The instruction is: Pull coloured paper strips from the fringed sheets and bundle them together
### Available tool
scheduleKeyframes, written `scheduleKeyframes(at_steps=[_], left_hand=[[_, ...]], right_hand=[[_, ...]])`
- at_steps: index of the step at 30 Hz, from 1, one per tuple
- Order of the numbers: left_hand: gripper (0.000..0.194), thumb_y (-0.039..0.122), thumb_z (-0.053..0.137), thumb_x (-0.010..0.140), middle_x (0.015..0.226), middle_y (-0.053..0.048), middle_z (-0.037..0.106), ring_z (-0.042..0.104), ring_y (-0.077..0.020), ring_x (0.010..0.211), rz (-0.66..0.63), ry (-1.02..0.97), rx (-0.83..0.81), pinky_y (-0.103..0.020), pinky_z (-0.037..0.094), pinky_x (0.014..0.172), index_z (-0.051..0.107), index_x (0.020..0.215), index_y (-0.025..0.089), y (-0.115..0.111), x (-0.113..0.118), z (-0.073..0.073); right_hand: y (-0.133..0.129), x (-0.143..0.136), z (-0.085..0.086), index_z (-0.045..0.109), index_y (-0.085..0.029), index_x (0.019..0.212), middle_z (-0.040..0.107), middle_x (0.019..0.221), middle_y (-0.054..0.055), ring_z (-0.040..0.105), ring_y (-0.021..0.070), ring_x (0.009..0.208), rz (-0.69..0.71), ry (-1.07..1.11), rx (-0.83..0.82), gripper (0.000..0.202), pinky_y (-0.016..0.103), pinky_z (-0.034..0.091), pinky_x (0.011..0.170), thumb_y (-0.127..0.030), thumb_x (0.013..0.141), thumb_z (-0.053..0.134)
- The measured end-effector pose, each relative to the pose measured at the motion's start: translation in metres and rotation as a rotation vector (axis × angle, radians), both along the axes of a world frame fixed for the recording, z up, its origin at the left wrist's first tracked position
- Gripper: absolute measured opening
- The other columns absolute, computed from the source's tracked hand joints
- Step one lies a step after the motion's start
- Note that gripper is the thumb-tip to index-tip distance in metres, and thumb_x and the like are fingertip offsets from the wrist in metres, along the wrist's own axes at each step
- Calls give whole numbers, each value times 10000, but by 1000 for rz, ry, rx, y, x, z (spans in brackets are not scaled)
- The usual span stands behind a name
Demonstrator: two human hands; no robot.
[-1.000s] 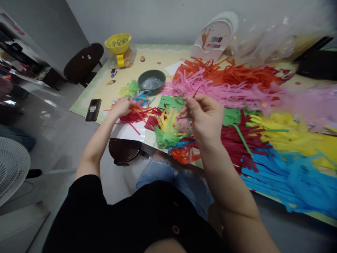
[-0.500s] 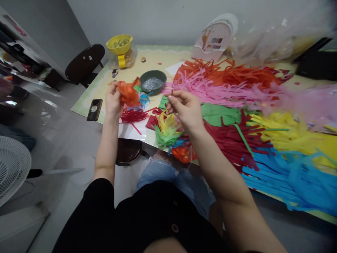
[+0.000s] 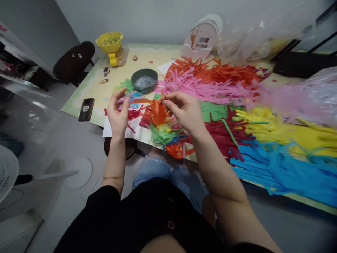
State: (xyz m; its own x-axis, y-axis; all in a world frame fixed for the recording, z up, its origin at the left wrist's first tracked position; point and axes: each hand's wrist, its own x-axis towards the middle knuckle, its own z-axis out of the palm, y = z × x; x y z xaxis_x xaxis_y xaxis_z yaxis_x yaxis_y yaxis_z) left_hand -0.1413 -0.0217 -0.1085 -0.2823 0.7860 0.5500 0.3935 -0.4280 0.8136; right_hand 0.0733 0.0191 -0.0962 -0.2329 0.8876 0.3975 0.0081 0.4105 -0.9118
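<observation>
My right hand (image 3: 181,107) is closed in a pinch at the top of an orange paper tassel (image 3: 158,111), whose strips hang down from the fingertips. To its left, my left hand (image 3: 118,112) is raised with thumb and fingers apart. One orange strip stretches from the tassel toward the left thumb; no grip on it shows. Under the hands lie dark red strips (image 3: 135,113) and a green and yellow fringed bunch (image 3: 164,133). A dark green bowl (image 3: 144,80) with clear small pieces stands just behind.
Fringed paper in orange (image 3: 226,75), pink (image 3: 202,86), dark red (image 3: 218,135), yellow (image 3: 286,128) and blue (image 3: 284,168) covers the table's right side. A phone (image 3: 86,109) lies at the left edge. Farther back stand a yellow bowl-topped scale (image 3: 110,44) and a pink holder (image 3: 198,42).
The orange tassel has passed from my left hand to my right. My left hand has come a little rightward and opened. The whole view has shifted slightly.
</observation>
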Motion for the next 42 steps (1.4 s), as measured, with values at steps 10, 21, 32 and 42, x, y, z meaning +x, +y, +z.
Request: scheduleKeyframes(at_steps=[10,21,32,42], left_hand=[[422,662,862,751,903,-24,805,768,-192,797,-589,-266,-314,-345,646,761,838,911,272,9,37,3],[308,602,743,912,1062,-18,806,764,-209,1029,-254,-178,-33,-426,635,956,823,1032,330,2,57,-5],[149,445,743,960,1039,-13,790,744,-186,1009,-221,-154,67,-384,601,937,814,1023,330,-2,60,-2],[130,385,696,994,984,-36,769,729,-196,964,-29,183,198,-375,587,878,784,1000,289,-10,61,-1]], right_hand=[[-15,9,5,770,-230,897,668,686,-24,541,104,513,64,126,-10,283,250,455,489,-508,854,793],[-47,11,19,592,-250,826,596,598,-54,528,117,501,-149,-79,65,219,277,415,535,-395,911,732],[-42,12,22,563,-251,807,568,565,-73,536,113,504,-157,-121,39,166,286,411,555,-274,886,708],[-28,11,3,539,-293,1083,584,583,-113,507,105,411,9,-25,-109,295,273,390,459,-395,909,754]])
